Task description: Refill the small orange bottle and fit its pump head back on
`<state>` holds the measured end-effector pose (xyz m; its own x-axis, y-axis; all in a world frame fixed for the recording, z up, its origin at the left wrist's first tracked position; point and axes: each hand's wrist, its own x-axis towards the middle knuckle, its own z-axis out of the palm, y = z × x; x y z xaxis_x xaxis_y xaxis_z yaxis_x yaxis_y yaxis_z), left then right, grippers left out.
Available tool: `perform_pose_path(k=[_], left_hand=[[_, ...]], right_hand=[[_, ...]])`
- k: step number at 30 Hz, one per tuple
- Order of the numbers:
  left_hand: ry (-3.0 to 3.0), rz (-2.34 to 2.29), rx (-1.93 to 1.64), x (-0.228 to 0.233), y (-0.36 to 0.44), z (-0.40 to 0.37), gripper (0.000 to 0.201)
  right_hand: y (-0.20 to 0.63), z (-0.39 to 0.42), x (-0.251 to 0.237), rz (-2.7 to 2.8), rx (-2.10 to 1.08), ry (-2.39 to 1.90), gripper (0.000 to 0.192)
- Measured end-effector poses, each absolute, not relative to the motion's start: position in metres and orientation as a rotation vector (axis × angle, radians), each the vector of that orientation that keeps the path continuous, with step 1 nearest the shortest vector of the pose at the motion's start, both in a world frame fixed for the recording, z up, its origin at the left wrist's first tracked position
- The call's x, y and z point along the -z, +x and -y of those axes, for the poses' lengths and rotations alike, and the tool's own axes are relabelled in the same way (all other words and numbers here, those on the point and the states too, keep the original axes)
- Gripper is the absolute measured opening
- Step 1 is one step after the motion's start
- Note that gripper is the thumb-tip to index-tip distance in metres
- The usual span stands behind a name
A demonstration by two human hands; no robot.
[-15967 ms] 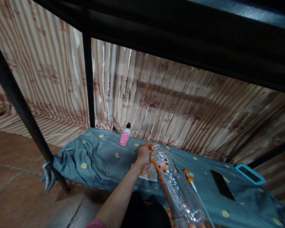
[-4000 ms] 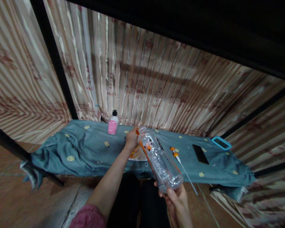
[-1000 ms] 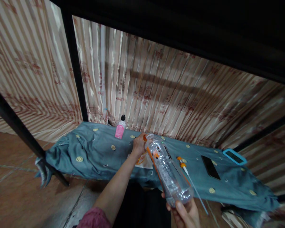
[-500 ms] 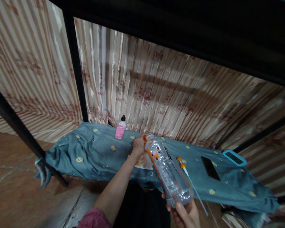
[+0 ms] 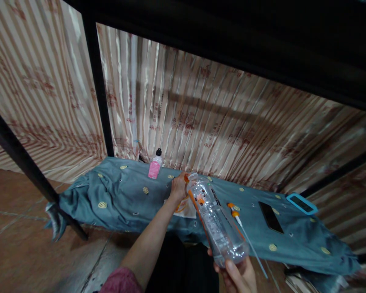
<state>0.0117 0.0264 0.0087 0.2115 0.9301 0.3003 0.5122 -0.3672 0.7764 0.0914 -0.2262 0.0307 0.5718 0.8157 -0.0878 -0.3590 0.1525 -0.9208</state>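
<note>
At the lower centre of the frame, the right hand [image 5: 236, 274] grips the base of a clear bottle [image 5: 215, 221], tilted up over the cloth-covered desk [image 5: 116, 195]. The left hand [image 5: 178, 188] closes around its neck at frame centre. Turning the orange cap [image 5: 186, 178] goes best with the base held firm and steady.

The clear, ribbed plastic bottle [image 5: 215, 221] with orange label strips looks glossy and thin-walled. The bench wears a teal cotton-like cloth [image 5: 122, 195], matt and creased, with small gold motifs. Behind hangs a striped cream-and-red satin curtain [image 5: 201, 118], shiny and pleated. The black frame post [image 5: 99, 93] looks like smooth painted metal. The reddish-brown floor tiles [image 5: 15, 252] have a dull sheen.
</note>
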Motion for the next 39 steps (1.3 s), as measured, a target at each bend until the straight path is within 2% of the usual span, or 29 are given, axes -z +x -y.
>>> perform_pose_path(k=[29, 39], left_hand=[[1.990, -1.351, -1.034, -0.0058, 0.0131, -0.0294, 0.035], [1.993, -1.353, -1.028, -0.0080, 0.0121, -0.0277, 0.034]], right_hand=[[0.0938, 0.2250, -0.0255, 0.467, -0.906, -1.148, 0.060], [0.0925, 0.2260, -0.0268, 0.461, -0.901, -1.123, 0.056]])
